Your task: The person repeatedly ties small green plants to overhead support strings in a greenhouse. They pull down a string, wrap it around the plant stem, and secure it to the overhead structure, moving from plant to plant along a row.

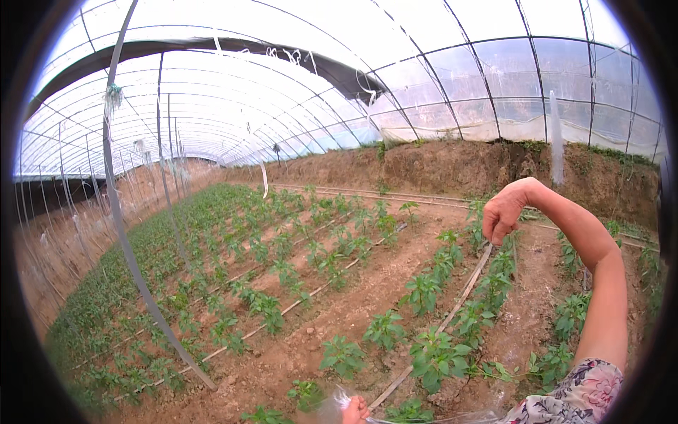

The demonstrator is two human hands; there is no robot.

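My right hand point(500, 214) is raised at the end of a bent arm, with its fingers curled and pinched downward. Nothing shows in it; a thin string between the fingertips cannot be ruled out. In the picture it overlaps the upper end of a pale drip tape point(469, 286) running between two rows of leafy green plants point(437, 358). At the bottom edge my left hand point(356, 411) is closed on a clear plastic film strip point(341, 397). Clear plastic also stretches to the right of that hand, along the bottom edge. A patterned short sleeve covers my right upper arm.
A grey bowed pole point(127, 238) rises at the left, with thinner poles point(161, 132) behind. Crop rows with drip lines point(288, 307) cross the soil. An earth bank point(434, 167) borders the plot under the greenhouse's plastic cover. A white strip point(264, 180) hangs from above.
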